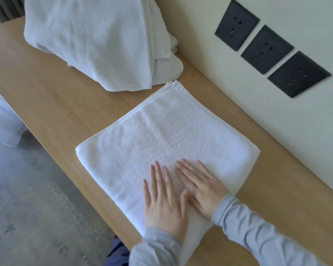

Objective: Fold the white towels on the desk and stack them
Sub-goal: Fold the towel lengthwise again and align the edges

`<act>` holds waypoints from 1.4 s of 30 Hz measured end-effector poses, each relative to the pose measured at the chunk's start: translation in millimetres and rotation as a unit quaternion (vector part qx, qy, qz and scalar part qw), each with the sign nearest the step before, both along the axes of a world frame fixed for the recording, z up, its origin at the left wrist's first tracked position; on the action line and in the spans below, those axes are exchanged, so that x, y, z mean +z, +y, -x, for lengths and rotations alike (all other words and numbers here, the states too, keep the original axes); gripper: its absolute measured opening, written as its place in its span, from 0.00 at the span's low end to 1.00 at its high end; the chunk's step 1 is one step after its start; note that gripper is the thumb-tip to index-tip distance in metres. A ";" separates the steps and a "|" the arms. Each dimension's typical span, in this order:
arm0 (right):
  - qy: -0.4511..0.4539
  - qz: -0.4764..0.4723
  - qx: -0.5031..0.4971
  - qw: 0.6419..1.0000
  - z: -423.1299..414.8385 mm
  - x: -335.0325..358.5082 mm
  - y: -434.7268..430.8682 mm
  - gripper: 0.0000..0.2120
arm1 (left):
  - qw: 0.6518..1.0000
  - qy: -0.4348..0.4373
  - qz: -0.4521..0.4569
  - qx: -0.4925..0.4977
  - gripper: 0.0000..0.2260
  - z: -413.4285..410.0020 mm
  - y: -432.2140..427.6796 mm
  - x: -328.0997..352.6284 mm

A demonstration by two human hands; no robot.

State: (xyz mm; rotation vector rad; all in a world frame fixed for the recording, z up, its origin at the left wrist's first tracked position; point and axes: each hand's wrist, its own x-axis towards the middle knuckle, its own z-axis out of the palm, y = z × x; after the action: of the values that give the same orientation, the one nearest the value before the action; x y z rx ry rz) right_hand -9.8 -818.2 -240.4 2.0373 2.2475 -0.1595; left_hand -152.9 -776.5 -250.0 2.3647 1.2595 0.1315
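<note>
Folded towel [161,135]: white terry, lying flat as a neat rectangle across the desk [56,104], its near corner reaching the desk's open edge.
Towel pile [96,39]: white, one loose towel draping over stacked layers, sitting farther along the desk, just beyond the folded towel.

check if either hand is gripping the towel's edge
No, the left hand and right hand both lie flat with straight fingers on top of the folded towel.
</note>
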 end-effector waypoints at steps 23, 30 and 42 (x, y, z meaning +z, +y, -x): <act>0.352 -0.044 -0.405 0.843 -166.3 -9.2 48.5 0.29 | 0.914 -0.173 0.044 0.363 0.28 29.7 2.2 0.9; 0.346 0.032 -0.451 0.822 -168.0 -18.1 102.7 0.32 | 0.776 -0.243 0.208 0.544 0.30 48.1 47.8 -4.5; 0.315 0.089 -0.475 0.817 -159.8 -4.7 110.8 0.42 | 0.814 -0.233 0.176 0.501 0.20 47.0 48.9 -8.8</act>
State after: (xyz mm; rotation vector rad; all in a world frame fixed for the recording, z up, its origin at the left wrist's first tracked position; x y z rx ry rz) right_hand 150.0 -707.3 -245.1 3.0665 1.0401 -1.2014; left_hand -199.9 -727.6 -258.8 1.0500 1.9007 0.6842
